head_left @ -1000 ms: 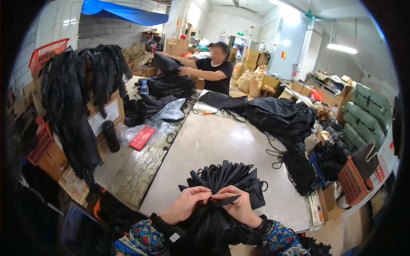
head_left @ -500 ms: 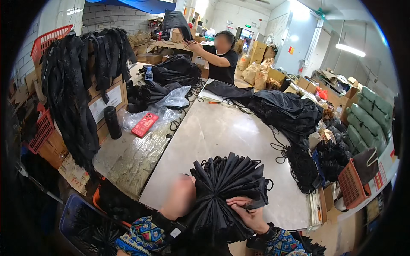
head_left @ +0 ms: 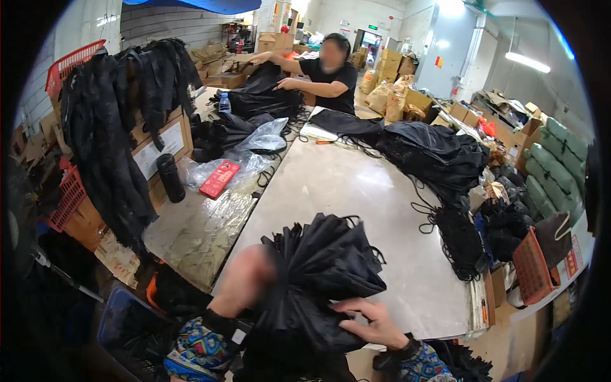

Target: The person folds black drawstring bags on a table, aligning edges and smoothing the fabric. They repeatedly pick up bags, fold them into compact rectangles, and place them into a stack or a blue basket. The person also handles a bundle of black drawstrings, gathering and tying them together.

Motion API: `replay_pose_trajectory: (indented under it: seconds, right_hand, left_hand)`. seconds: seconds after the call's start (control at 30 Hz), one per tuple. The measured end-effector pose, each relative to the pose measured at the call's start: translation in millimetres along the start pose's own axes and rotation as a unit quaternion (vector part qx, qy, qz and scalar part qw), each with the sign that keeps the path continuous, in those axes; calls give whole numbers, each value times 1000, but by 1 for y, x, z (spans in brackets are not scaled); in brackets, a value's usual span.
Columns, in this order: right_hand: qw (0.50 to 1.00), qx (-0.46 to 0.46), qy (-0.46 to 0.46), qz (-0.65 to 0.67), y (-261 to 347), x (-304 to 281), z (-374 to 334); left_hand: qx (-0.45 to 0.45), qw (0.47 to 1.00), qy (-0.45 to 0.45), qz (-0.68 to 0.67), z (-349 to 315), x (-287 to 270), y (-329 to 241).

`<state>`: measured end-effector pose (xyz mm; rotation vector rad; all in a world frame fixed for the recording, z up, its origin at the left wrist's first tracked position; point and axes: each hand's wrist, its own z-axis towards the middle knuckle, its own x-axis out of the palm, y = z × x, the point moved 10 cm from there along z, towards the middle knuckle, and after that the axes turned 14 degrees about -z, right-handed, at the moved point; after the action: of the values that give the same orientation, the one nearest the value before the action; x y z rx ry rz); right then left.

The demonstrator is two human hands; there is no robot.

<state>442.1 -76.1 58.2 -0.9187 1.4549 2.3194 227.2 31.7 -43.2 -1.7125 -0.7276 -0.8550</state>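
Observation:
A fan-like bundle of black cloth pieces with thin cord loops [head_left: 328, 258] stands at the near edge of the table, its folds spread outward. My left hand [head_left: 245, 277] is against the bundle's left side; it is blurred and its fingers cannot be made out. On the lower right of the bundle, my right hand [head_left: 375, 323] touches the folds with its fingertips, thumb and forefinger apart. The bundle's underside and lower left are hidden by my hands and sleeves.
The pale table [head_left: 305, 184] bears a heap of black cloth [head_left: 433, 156] on the right. At left lie a red phone [head_left: 219, 179], a black cylinder [head_left: 170, 178] and clear plastic. A co-worker [head_left: 328, 76] sits at the far end by more black cloth.
The bundle has tilted and its folds have parted, opening a gap on the right. My right hand has moved down and its fingers have spread. The co-worker has lowered the black cloth.

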Motion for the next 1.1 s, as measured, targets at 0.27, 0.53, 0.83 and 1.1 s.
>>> replay_pose_trajectory:
  seconds: [0.27,0.53,0.83,1.1]
  right_hand:
    - [992,109,57,13,-64,74,-15]
    - [981,-14,194,-11,19,139,14]
    - [970,-11,235,60,46,186,24]
    - [971,37,234,26,24,189,6]
  left_hand:
    - [-188,971,-20,148,-58,-78,19]
    - [-107,979,17,-173,-119,-175,60]
    - [292,771,-321,-465,-276,-449,63]
    - [369,816,-295,-332,-302,-447,-95]
